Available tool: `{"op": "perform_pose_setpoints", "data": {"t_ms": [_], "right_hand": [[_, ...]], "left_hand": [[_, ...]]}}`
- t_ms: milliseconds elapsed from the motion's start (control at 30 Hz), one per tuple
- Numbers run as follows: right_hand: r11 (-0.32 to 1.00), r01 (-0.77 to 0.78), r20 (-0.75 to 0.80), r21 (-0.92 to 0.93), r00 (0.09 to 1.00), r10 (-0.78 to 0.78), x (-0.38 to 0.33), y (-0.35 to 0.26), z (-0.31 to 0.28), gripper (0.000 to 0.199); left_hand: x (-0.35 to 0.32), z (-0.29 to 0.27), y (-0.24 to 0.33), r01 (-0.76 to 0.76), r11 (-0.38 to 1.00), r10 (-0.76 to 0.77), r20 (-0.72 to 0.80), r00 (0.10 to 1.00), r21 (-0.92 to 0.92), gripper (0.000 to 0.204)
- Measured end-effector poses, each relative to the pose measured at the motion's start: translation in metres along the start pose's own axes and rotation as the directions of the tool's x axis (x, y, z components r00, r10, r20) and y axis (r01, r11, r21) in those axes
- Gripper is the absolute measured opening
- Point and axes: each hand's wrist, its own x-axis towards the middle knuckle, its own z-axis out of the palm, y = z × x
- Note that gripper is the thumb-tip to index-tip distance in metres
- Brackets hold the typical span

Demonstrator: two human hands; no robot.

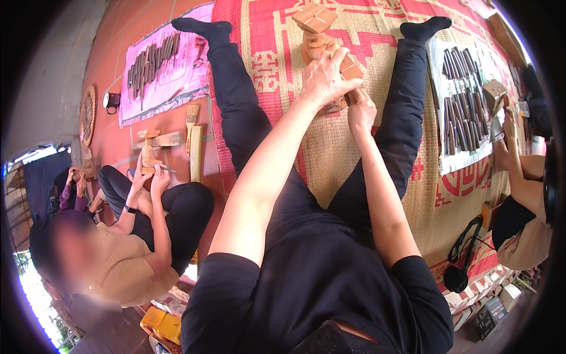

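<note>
Between my outstretched legs I hold a wooden carving [318, 44] with a squarish slab, marked by pale lines, at its far end. My left hand [321, 79] lies over its middle, fingers curled round the wood and thumb reaching toward the right. A flat reddish-brown block [351, 68] shows beside that thumb; I cannot tell whether it belongs to the same piece. Close by on the right, my right hand [361, 112] is closed at the near end of the carving, thumb and fingers pressed together. My hands hide much of the near end, and no tool shows clearly.
A red and tan woven mat [377, 159] lies beneath me. Carving tools rest on a pink cloth [188, 53] at left and a white cloth [466, 156] at right. A brush [191, 115] and a mug [111, 101] lie left. Co-workers [127, 256] sit on both sides.
</note>
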Motion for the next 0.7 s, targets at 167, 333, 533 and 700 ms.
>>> {"op": "perform_pose_setpoints", "data": {"t_ms": [167, 333, 533, 700], "right_hand": [[0.993, 0.035, 0.178, 0.115, 0.982, -0.055, -0.036, 0.003, 0.014, 0.012], [0.978, -0.027, -0.013, 0.205, 0.999, 0.030, -0.011, -0.001, -0.012, 0.014], [0.973, -0.040, 0.062, 0.229, 0.998, 0.027, -0.025, 0.004, 0.013, 0.014], [0.974, -0.066, 0.011, 0.216, 0.998, 0.065, -0.028, 0.005, 0.002, 0.017]], "left_hand": [[0.004, 0.002, 0.001, 0.029, 0.994, -0.028, 0.010, 1.000, -0.104, 0.085], [-0.001, 0.000, -0.001, 0.007, 1.000, -0.007, -0.027, 1.000, -0.017, 0.085], [0.004, -0.004, 0.004, 0.016, 1.000, -0.016, 0.026, 1.000, -0.024, 0.083], [0.001, -0.004, 0.003, 0.035, 0.999, -0.034, 0.040, 0.999, -0.033, 0.083]]}}
